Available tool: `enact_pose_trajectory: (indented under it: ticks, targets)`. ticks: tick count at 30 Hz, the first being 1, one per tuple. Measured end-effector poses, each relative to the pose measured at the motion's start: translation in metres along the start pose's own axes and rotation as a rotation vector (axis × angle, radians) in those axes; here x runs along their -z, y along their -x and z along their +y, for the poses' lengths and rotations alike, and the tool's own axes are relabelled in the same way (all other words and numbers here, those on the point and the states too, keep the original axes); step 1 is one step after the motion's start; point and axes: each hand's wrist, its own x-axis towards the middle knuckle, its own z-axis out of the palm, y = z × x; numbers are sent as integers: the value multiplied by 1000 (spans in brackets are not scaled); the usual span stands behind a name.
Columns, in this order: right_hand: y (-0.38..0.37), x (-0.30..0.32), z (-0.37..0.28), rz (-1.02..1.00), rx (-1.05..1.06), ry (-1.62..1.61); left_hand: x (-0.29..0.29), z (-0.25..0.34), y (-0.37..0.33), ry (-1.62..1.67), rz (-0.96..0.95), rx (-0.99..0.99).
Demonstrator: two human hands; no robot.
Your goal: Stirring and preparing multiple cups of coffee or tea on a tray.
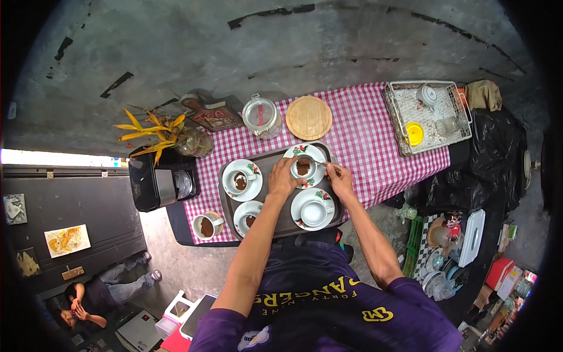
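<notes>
Four cups on patterned saucers stand on the dark tray point(275, 157), and the left hand point(285, 177) and right hand point(340, 182) meet at the one nearest its far right corner. That cup point(304, 177) sits upright on its saucer point(300, 148), brown powder inside. The left hand is partly open, thumb and fingers curved against the cup's side. The right hand is nearly closed, fingertips pinching the thin handle of what looks like a spoon point(321, 163); its tip is too small to make out.

By the tray's near right corner, another cup point(314, 213) shows only white inside. Toward the left edge are two more with powder, the nearer partly hidden by the left forearm. A larger mug point(205, 227) of powder stands off the tray, at the table's near left corner.

The cup looks ceramic: light, rigid, smooth and easily chipped. Its handle or outer wall should give the safest hold; the loose powder probably spills if it tips. The saucer is best taken by its rim.
</notes>
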Motion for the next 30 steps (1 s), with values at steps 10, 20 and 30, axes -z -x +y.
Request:
enact_pose_trajectory:
  ticks: [10, 20, 30]
  targets:
    - [0, -4, 4, -1, 46, 32, 2, 0, 0, 12, 23, -31]
    - [4, -1, 7, -4, 39, 46, 1, 1, -1, -15, 2, -8]
    - [9, -4, 12, -17, 33, 12, -5, -3, 0, -33, 21, -8]
